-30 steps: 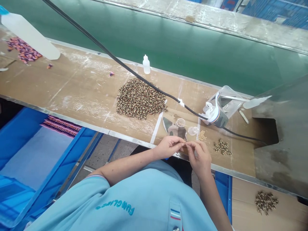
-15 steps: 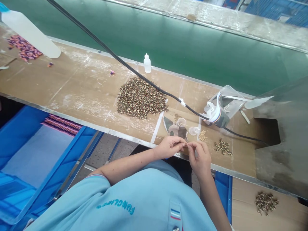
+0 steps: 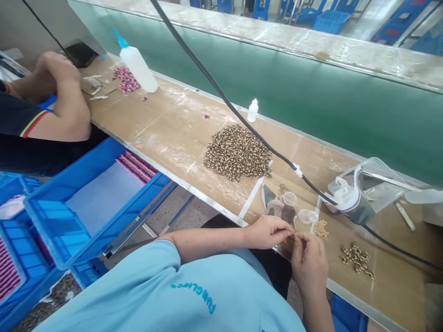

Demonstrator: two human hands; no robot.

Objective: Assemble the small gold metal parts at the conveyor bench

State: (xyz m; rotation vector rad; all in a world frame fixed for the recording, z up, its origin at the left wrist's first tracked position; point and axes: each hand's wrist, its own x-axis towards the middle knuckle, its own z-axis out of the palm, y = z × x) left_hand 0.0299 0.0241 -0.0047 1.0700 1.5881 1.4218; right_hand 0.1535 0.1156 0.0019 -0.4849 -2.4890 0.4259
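Tan worktop [image 3: 180, 115]: left hand [image 3: 267, 232] & right hand [image 3: 309, 261] pinch tiny item [image 3: 294, 234] betw. fingertips.
Slip could lose it among loose beads [image 3: 320, 228] nearby.

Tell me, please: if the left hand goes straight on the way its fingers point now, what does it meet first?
The right hand comes first: its fingertips sit right at the tips of the left hand, around a tiny piece, though depth is hard to judge from this view.

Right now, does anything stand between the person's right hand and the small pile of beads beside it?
Nothing visible blocks it. The right hand lies just short of the small pile of tan beads; only a flat white tape strip runs between them.
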